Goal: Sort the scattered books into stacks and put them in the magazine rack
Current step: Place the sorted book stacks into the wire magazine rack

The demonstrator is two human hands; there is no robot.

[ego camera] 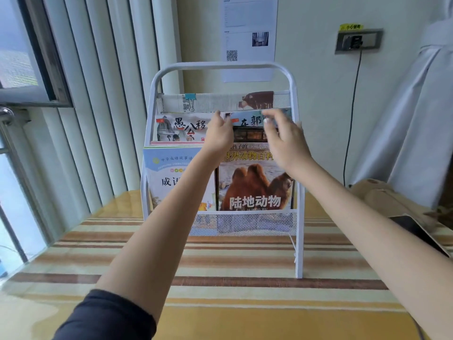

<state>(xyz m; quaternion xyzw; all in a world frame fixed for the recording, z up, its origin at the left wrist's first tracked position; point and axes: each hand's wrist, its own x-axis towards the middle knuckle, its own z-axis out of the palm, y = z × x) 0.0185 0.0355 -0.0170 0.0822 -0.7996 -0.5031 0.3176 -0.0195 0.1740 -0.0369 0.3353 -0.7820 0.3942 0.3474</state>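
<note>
Striped bench (245, 263) below us, window to the left, and our white magazine rack (221, 66) stands against the wall, nearly full. Our left hand (218, 134) steadies the blue-topped book's (247, 120) edge; our right hand (284, 141) pinches its top (fingers curled), seating it upright in the middle tier.

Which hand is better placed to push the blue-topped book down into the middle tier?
Probably the right hand: its fingers curl over the blue-topped book's top edge, while the left hand only steadies its left side.

Bright daylight from the window (22, 67); edges bow, slightly soft.
</note>
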